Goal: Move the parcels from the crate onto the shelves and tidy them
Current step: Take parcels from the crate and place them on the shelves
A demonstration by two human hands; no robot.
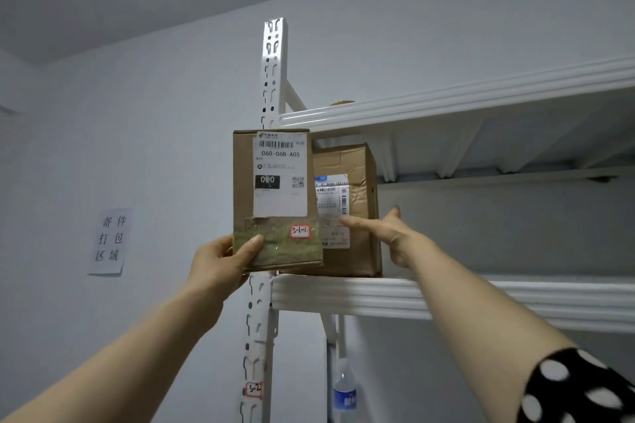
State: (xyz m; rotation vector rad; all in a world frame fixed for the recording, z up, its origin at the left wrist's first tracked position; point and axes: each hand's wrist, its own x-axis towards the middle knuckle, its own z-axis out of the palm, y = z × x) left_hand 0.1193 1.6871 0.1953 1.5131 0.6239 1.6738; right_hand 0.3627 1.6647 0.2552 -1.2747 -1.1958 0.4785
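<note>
Fingers (252,244) of left hand (216,268) clasp the front parcel (275,199); straight fingers (354,224) of right hand (395,235) touch the rear parcel (357,165)

Rack post (273,62) stands centre frame; upper shelf (446,99) and lower shelf (446,295) run right from it. Rear parcel (357,216) sits on the lower shelf at its left end, under the upper shelf. Front parcel (275,199) is upright in front of the post, covering the rear parcel's left part, bottom edge just above the lower shelf's front lip. Left hand (216,268) grips the front parcel's lower-left corner, thumb on its front face. Right hand (395,237) is right of the front parcel, fingers (350,221) straight across the rear parcel's front. Tag (255,388) on the post below the lower shelf. Bottle (344,395) under that shelf, just right of the post. Sign (110,240) on the wall, well left of the post.
</note>
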